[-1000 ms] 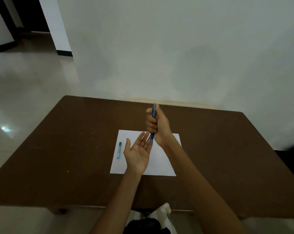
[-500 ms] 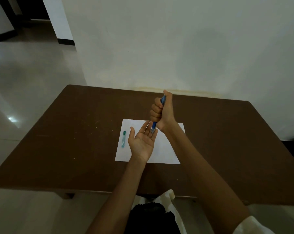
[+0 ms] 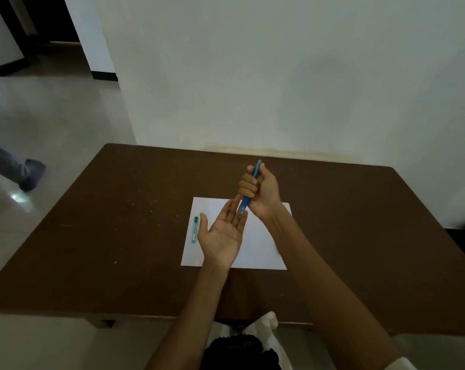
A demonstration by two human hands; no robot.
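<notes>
green lead case (image 3: 195,229) laid on white sheet's (image 3: 263,244) left edge | left hand (image 3: 224,235) held flat, palm up, grasping nothing | blue pen (image 3: 248,194) clenched upright in right hand (image 3: 260,192), tip at left fingertips, above brown table (image 3: 119,236)

One desk (image 3: 92,249), one paper sheet (image 3: 263,244), and one green lead case (image 3: 195,229) at the sheet's nine o'clock. One blue pen (image 3: 246,202); two hands: left hand (image 3: 222,236), right hand (image 3: 260,190).
</notes>
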